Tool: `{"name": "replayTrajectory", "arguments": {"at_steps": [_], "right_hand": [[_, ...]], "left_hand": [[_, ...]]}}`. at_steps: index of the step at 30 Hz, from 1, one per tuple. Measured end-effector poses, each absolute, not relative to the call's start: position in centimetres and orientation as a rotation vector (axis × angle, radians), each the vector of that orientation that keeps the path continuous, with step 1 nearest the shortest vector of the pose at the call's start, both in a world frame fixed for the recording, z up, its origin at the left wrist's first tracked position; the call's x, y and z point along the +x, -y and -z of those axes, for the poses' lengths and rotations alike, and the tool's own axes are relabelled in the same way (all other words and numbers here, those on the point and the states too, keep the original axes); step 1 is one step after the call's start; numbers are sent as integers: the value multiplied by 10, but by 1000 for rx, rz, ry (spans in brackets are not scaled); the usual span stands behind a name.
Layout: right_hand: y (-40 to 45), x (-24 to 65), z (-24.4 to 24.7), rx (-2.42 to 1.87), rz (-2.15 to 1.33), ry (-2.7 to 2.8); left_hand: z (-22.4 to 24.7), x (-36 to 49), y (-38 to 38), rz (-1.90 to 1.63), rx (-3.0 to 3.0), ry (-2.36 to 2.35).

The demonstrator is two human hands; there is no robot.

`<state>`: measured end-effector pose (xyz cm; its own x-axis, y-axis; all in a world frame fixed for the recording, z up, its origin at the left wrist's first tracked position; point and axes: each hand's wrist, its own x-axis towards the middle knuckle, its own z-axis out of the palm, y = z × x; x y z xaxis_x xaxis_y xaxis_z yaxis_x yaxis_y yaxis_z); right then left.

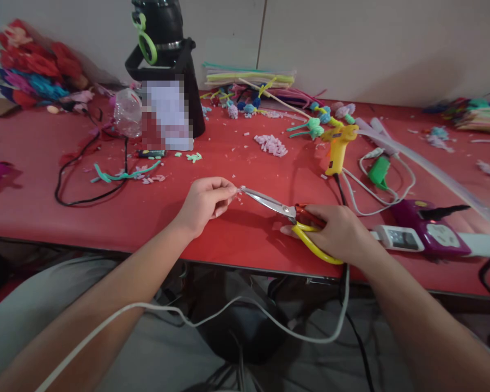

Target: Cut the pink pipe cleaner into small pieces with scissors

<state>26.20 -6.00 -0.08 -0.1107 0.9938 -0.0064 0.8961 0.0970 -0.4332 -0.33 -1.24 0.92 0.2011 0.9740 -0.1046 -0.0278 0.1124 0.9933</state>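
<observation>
My right hand [337,231] grips a pair of scissors [269,202] with red and yellow handles, its blades pointing left. The blade tips meet the fingertips of my left hand [208,201], which pinches a tiny pale piece [240,190]; its exact kind is too small to make out. Beyond the hands lies a pile of short lilac cut pieces [270,145] on the red table [228,239]. A few pale green pieces [194,157] and a teal fuzzy stem [126,176] are farther left.
A yellow glue gun [338,149] stands right of the pile. A purple power strip [428,228] with plugs sits at right. Behind are a black bottle [194,103], bundled fuzzy stems [249,79] and small pom-pom figures [314,127]. A white cable [237,299] hangs across the front.
</observation>
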Motion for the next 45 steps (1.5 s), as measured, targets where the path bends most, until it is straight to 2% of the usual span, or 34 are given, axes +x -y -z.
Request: {"name": "replayTrajectory", "arguments": {"at_steps": [45], "right_hand": [[59,258,-5,-1933,-526,2068]], "left_hand": [[-19,1,11,-932,1103,-1094]]}}
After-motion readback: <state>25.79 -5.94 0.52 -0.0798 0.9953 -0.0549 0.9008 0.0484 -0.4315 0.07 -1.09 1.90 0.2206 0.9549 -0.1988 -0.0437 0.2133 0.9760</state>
